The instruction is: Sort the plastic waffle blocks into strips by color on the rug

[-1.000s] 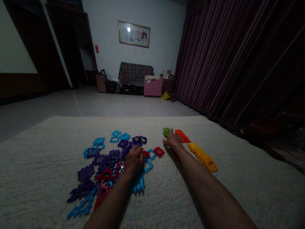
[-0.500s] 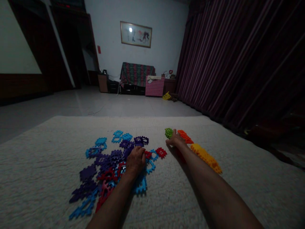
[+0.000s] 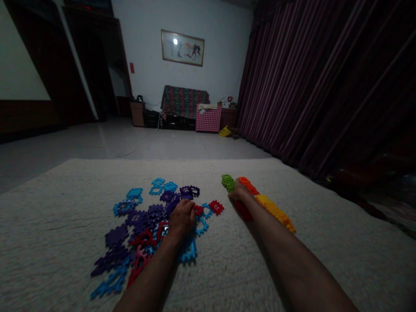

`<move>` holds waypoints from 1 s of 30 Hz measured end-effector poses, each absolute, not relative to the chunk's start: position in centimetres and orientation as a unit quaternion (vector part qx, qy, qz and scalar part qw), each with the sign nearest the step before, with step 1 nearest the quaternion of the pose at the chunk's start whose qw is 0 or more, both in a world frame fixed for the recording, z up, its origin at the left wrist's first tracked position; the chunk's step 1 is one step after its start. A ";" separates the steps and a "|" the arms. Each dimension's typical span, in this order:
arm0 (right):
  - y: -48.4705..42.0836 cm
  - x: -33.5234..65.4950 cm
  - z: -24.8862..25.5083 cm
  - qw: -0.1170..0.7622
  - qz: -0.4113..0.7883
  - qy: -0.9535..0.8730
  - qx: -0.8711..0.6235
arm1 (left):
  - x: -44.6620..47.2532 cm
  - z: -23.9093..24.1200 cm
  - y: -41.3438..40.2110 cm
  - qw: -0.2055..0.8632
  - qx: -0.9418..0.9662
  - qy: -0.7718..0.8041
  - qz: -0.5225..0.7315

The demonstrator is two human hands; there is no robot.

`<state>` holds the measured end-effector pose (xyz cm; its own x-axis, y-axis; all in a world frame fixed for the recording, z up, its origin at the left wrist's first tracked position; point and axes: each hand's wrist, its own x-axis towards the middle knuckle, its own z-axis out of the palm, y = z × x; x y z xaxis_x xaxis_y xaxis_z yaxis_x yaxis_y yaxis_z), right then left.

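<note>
My left hand (image 3: pixel 182 217) rests curled on a heap of flat interlocking plastic pieces (image 3: pixel 143 221) in blue, purple and red on a pale carpet (image 3: pixel 65 225). A red piece (image 3: pixel 216 206) lies just right of that hand. My right hand (image 3: pixel 238 193) is stretched forward, fingers closed around the near end of a green piece (image 3: pixel 228 182). Beside it lie an orange piece (image 3: pixel 248 185) and a row of yellow pieces (image 3: pixel 275 212). A dark red piece (image 3: pixel 243 210) shows under my right wrist.
The carpet ends at a tiled floor (image 3: pixel 130 143). Dark striped curtains (image 3: pixel 325 86) hang along the right. At the far wall stand a covered cabinet (image 3: pixel 184 104), a checked box (image 3: pixel 208 119) and a framed picture (image 3: pixel 182 47).
My right hand has closed on the green piece and tipped it up a little. My left hand stays on the heap. The camera shifted slightly.
</note>
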<state>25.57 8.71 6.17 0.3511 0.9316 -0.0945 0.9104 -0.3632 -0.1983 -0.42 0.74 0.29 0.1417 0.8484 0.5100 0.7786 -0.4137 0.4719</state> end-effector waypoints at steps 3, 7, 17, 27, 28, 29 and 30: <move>8.7 25.6 6.3 0.057 0.094 -0.567 -0.816 | -0.4 0.3 0.8 0.050 0.756 0.538 0.370; 8.8 25.7 6.3 0.062 0.092 -0.571 -0.813 | -0.5 0.2 0.9 0.057 0.757 0.543 0.360; 9.3 25.7 6.1 0.078 0.094 -0.570 -0.812 | -0.5 0.6 0.7 0.060 0.759 0.540 0.358; 11.5 25.4 6.9 0.103 0.056 -0.578 -0.808 | -0.4 0.2 0.7 0.050 0.760 0.533 0.369; 12.0 25.2 7.0 0.106 0.041 -0.591 -0.799 | -0.4 0.2 0.7 0.050 0.760 0.532 0.370; 12.6 25.0 7.1 0.105 0.031 -0.606 -0.788 | -0.4 0.1 0.8 0.049 0.759 0.532 0.372; 13.3 24.8 7.0 0.098 0.025 -0.619 -0.779 | -0.4 0.0 0.8 0.049 0.758 0.533 0.372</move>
